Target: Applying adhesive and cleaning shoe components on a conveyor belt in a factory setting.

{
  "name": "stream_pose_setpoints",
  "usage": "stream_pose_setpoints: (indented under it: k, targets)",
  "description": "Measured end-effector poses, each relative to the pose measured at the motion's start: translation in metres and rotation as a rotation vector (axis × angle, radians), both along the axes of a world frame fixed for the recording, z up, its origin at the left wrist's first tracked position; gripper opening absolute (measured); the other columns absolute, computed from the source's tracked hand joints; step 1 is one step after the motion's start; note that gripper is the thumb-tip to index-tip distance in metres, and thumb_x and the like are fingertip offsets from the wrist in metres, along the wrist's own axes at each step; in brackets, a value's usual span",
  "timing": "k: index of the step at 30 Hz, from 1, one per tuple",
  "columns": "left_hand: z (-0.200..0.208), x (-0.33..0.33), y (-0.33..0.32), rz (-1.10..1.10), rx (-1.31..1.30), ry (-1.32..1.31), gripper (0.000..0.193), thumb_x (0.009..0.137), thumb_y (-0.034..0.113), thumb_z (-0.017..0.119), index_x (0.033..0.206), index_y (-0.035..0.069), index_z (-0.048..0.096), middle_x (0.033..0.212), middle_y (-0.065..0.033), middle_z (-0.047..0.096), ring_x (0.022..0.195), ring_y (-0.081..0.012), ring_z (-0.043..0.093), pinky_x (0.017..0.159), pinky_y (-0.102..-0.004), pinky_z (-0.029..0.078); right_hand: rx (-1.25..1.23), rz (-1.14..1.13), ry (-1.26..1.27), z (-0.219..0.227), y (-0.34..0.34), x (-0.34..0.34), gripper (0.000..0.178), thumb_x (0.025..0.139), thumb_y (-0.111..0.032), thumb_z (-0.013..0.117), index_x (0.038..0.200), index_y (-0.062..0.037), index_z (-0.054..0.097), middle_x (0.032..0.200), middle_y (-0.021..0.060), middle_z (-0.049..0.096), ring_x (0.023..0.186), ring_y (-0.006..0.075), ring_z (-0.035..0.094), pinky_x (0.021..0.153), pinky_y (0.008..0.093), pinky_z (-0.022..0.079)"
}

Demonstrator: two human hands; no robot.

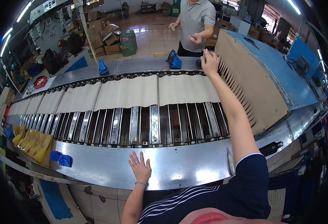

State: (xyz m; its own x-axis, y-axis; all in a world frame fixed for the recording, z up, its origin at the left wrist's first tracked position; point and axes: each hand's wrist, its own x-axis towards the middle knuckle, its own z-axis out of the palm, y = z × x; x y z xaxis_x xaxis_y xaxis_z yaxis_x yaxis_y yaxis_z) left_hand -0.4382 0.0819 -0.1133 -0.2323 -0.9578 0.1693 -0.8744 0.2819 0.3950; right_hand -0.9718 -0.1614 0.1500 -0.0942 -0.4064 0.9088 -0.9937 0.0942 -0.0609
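A small dark rounded object (198,62) sits on the far steel ledge of the conveyor (141,123), only partly seen and too dim to name, just left of your outstretched right hand (210,61). Your right hand reaches across the whole belt to it, fingers spread and bent, touching or nearly touching the object; whether they have closed on it cannot be told. Just left along the same ledge lies a blue wedge-shaped piece (174,59), and farther left a second blue piece (103,68) stands upright. Your left hand (140,168) lies flat on the near steel rim (179,168), fingers splayed and holding nothing, a ring and a wristband showing. Between your hands run the metal slats of the conveyor, their far half covered by pale cloth sheets (128,91). To your right, a blue-topped housing (261,78) with a tan, saw-toothed side panel covers the belt. Beyond the ledge another person in a grey shirt (197,18) stands holding small items in both hands. At your far left, yellow pieces (35,143) and small blue pieces (61,158) rest on the near rim.
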Motion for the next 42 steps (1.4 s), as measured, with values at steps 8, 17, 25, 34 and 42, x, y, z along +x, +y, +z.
stream_pose_setpoints:
  k: [8,17,25,34,42]
  targets:
    - [-0.003,0.006,0.003,0.017,0.004,-0.005,0.060,0.100,0.036,0.050,0.151,0.005,0.043,0.164,-0.0274,0.016,0.152,-0.0471,0.008,0.121,-0.0605,0.007,0.333,0.453,-0.105,-0.169,0.178,0.151,0.045,0.086,-0.014,0.070,0.128,-0.0020,0.061,0.140,0.0227,0.056,0.135,0.0407,0.048,0.110,0.0515,0.039]
    - [-0.006,0.001,-0.001,-0.007,0.028,-0.119,0.055,0.104,0.030,0.044,0.152,0.003,0.039,0.163,-0.0256,0.020,0.151,-0.0451,0.014,0.122,-0.0570,0.011,0.484,0.382,-0.541,-0.255,0.430,0.228,0.041,0.093,-0.011,0.065,0.131,0.0002,0.057,0.153,0.0207,0.043,0.144,0.0400,0.037,0.118,0.0484,0.033]
    - [-0.030,0.003,-0.005,-0.083,-0.321,-0.230,0.054,0.107,0.033,0.040,0.151,0.002,0.039,0.153,-0.0259,0.037,0.132,-0.0401,0.042,0.107,-0.0544,0.035,0.499,0.284,-0.628,-0.283,0.496,0.244,0.065,0.100,-0.020,0.059,0.155,-0.0015,0.029,0.164,0.0189,0.022,0.152,0.0350,0.022,0.123,0.0409,0.025]
    - [-0.094,0.045,-0.022,0.060,-0.640,-0.071,0.036,0.101,0.032,0.051,0.112,0.002,0.069,0.096,-0.0143,0.070,0.084,-0.0301,0.068,0.076,-0.0438,0.055,0.406,0.288,-0.567,-0.278,0.494,0.242,0.065,0.097,-0.018,0.062,0.152,-0.0006,0.032,0.163,0.0203,0.023,0.151,0.0371,0.024,0.122,0.0421,0.027]
    - [-0.067,0.027,-0.005,0.057,-0.418,0.009,0.036,0.101,0.033,0.052,0.112,0.003,0.069,0.095,-0.0141,0.071,0.082,-0.0298,0.068,0.074,-0.0428,0.056,0.377,0.255,-0.571,-0.283,0.494,0.240,0.063,0.097,-0.016,0.063,0.150,-0.0003,0.034,0.163,0.0205,0.024,0.151,0.0372,0.025,0.122,0.0417,0.028]
